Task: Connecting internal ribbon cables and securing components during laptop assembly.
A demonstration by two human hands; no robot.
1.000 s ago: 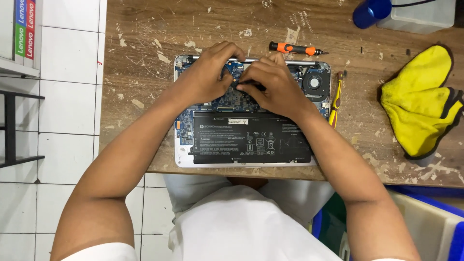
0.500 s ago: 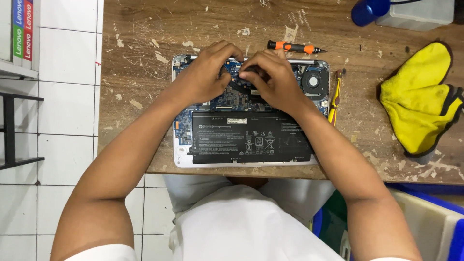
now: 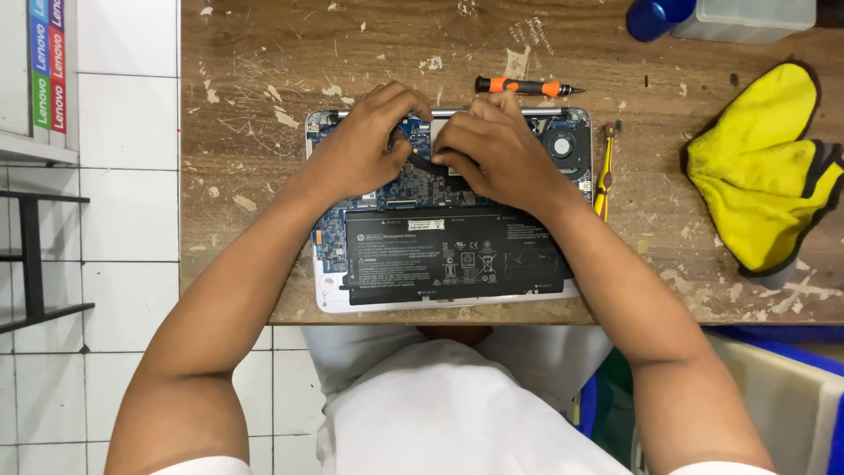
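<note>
An opened laptop [image 3: 330,290] lies bottom-up on a worn wooden table [image 3: 246,176], showing a black battery [image 3: 448,255], a blue circuit board and a round fan [image 3: 563,142]. Both hands rest over the board's upper middle. My left hand [image 3: 365,149] and my right hand [image 3: 492,149] pinch a small black strip [image 3: 424,163] between their fingertips. What lies under the palms is hidden.
A screwdriver with an orange and black handle [image 3: 523,86] lies just behind the laptop. A yellow tool [image 3: 603,180] sits along its right edge. A yellow cloth [image 3: 760,171] is at right, a blue cap [image 3: 655,18] and clear box at back right. Tiled floor is left.
Both hands stay over the board. The fingertips have drawn together on the small black strip, which looks slightly raised from the board.
</note>
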